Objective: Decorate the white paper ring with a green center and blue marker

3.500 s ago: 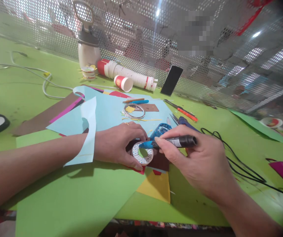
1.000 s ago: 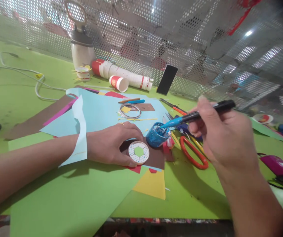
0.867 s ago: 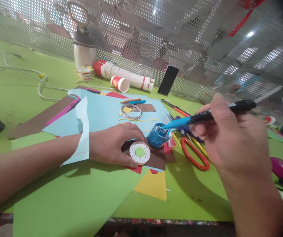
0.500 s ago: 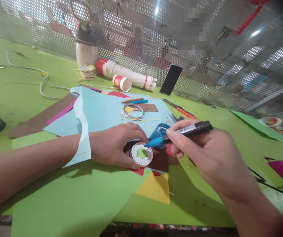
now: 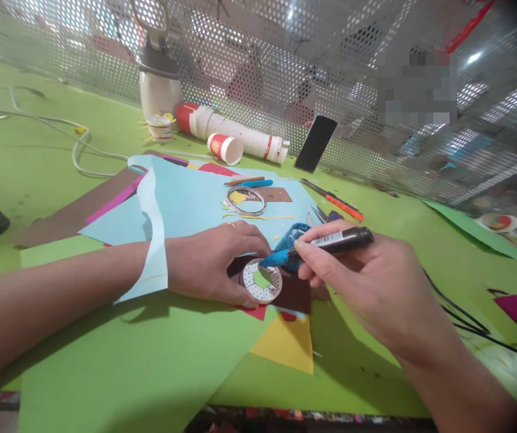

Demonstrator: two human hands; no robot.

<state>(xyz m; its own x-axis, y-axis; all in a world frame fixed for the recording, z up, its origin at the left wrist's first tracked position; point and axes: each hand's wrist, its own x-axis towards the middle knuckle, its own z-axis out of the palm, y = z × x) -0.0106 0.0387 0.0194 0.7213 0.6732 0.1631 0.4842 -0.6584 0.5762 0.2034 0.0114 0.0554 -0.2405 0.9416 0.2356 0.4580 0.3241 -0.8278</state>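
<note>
My left hand curls around the side of a small round disc, thumb at its lower edge and fingers behind it. The disc is white with coloured dots, dark dividing lines and a green centre. In my right hand is a blue marker with a black barrel, its tip at the upper part of the disc's white ring. Behind the marker sit blue-handled scissors, partly hidden. Under the disc lies dark brown paper, with a yellow sheet in front of it.
Light blue paper carries a tape ring and pencils. Behind are stacked paper cups, a loose cup, a phone and a white bottle along a perforated metal screen. A green sheet lies in front.
The marker tip has moved slightly left along the disc's upper ring, my right hand going with it. My left hand still holds the disc. The view has shifted a little.
</note>
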